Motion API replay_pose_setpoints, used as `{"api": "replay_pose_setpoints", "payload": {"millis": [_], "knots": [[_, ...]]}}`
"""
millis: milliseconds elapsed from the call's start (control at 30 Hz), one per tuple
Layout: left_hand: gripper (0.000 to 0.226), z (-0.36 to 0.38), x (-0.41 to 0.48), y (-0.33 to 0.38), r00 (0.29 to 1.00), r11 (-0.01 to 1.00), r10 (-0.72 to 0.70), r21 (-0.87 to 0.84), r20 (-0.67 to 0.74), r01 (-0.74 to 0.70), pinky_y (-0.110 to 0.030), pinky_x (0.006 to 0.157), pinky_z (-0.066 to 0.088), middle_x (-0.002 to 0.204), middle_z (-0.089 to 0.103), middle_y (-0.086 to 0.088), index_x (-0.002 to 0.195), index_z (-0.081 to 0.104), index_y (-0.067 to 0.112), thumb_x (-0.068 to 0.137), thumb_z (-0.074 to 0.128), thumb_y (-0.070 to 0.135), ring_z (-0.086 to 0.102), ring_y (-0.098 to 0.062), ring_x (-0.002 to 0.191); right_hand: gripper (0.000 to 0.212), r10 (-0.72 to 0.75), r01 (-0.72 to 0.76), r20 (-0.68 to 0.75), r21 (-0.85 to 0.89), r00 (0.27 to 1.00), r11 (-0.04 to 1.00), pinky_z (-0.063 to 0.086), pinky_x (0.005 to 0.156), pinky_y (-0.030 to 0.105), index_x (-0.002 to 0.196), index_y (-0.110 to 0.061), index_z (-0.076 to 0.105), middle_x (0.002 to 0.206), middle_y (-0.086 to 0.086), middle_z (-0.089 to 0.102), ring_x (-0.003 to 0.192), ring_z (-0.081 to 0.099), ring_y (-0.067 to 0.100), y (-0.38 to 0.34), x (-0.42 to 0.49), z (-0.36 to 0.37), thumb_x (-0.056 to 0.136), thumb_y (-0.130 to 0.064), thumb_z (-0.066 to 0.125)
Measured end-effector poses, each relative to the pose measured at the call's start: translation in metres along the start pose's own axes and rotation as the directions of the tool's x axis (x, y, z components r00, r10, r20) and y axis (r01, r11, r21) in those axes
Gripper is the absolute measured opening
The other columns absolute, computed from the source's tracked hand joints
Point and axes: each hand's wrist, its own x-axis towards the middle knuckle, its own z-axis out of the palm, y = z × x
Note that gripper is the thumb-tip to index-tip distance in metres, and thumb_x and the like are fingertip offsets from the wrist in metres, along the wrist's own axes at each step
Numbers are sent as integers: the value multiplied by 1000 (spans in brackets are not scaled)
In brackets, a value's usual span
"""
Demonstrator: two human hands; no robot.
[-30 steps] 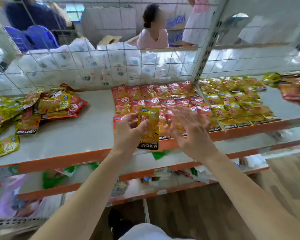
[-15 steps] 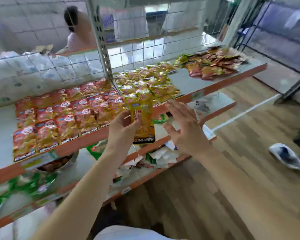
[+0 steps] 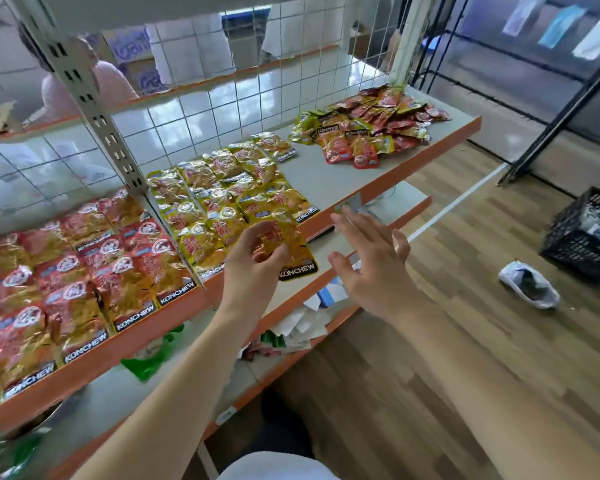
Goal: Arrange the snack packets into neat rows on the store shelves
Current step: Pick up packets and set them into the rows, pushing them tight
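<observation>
My left hand [image 3: 253, 265] pinches a yellow Konchew snack packet [image 3: 291, 247] over the front edge of the orange-edged shelf [image 3: 329, 188], just in front of the rows of yellow packets [image 3: 222, 192]. To its right my right hand [image 3: 368, 265] hovers with spread fingers and holds nothing. Rows of red packets [image 3: 77, 268] fill the shelf's left part. At the shelf's far right end lies a loose pile of red and yellow packets [image 3: 368, 129].
A perforated metal upright [image 3: 94, 112] and a wire grid back [image 3: 257, 81] bound the shelf. Lower shelves [image 3: 395, 202] hold papers and green packets. On the wooden floor at the right lie a crumpled bag [image 3: 530, 285] and a black crate [image 3: 589, 233]. A person stands behind the grid.
The view has swung to the right, from the red rows to the yellow ones. My left hand has carried the yellow packet along, and my right hand has moved right with fingers spread.
</observation>
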Motion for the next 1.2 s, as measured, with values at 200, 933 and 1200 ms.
{"api": "replay_pose_setpoints", "payload": {"millis": [200,933,1200], "knots": [[56,12,62,8,998,995,-22,97,62,16,-33,65,60,82,66,37,137,55,32,90,72,8,71,-21,78,55,-78,78,-1,-11,997,997,-26,96,2,152,-31,35,162,-10,25,151,13,16,10,74,6,101,-35,53],[77,69,200,7,991,861,35,499,131,-96,-37,109,43,148,49,3,155,34,20,89,73,16,50,-17,129,54,-175,170,171,44,970,984,4,117,51,151,-32,38,160,-10,30,150,15,14,85,233,31,98,-41,47],[74,96,247,0,997,679,-2,732,-73,55,-52,116,23,155,43,6,156,29,31,93,68,29,31,-25,143,52,-369,380,304,25,878,925,4,116,52,150,-30,39,160,-7,29,150,14,15,110,303,35,99,-34,51]]}}
